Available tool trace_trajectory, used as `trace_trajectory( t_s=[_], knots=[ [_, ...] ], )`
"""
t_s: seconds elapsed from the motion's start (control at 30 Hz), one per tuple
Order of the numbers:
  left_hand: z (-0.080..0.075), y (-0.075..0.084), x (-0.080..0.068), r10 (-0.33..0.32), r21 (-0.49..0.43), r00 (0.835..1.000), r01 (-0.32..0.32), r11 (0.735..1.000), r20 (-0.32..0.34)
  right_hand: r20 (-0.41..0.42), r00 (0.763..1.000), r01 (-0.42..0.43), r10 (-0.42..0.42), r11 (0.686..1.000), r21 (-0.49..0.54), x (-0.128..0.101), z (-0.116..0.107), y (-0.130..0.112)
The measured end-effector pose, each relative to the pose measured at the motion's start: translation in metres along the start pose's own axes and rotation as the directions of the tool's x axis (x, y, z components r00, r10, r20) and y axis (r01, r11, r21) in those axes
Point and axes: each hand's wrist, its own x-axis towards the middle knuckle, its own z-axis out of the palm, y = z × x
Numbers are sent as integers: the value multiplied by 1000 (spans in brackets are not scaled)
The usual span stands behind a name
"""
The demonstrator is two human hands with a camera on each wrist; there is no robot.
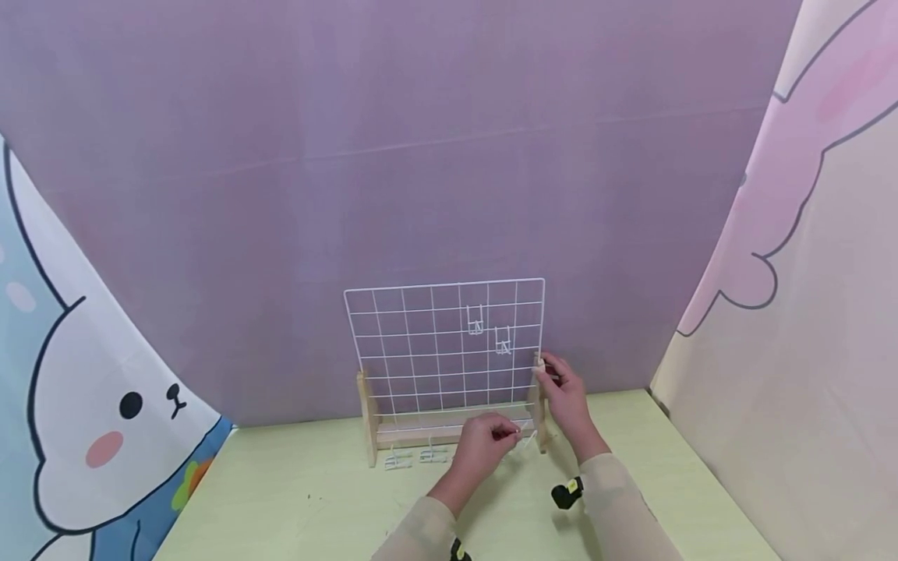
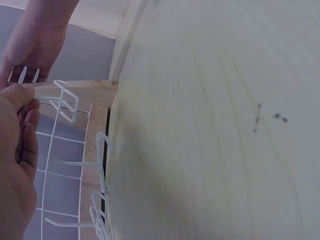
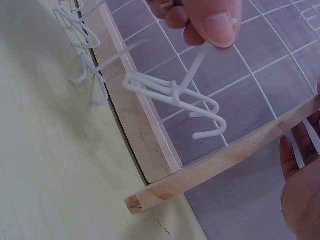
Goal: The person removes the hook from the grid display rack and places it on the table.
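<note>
- Hook of white wire [image 3: 174, 94], held just above the table [image 1: 281, 499], in front of the lower right part of a white grid [image 1: 449, 353].
- Left hand [image 1: 484, 446]: thumb and fingertip closed in a pinch on the end of the hook's stem.
- Right hand [image 1: 567, 393]: curled around the right wooden upright [image 3: 225, 157], thumb near, fingers on the far side.
- Direction: the stem runs down from the pinch; the hook's longer frame lies across it, long axis from near left to far right, bent ends towards the upright.
- Also present: two hooks hanging [image 1: 475, 321] [image 1: 503, 341] upper right on the grid, and at least two loose hooks [image 1: 397, 461] [image 1: 433, 454] on the table, left.
- Risks, as a judgement: the thin stem could twist in so small a pinch — turning the bent ends — or the frame could snag the grid; a loosened right hand might let the stand shift.
</note>
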Motion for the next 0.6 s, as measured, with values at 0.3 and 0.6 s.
trace_trajectory(
  t_s=[0.3,0.6],
  knots=[
    [5,-3,-1,-42,17,999,42,999,29,-3,1000,-8,8,1000,18,0,1,-1],
    [7,-2,-4,-92,49,994,89,995,61,-20,1000,2,-1,1000,19,1,1,4]
  ],
)
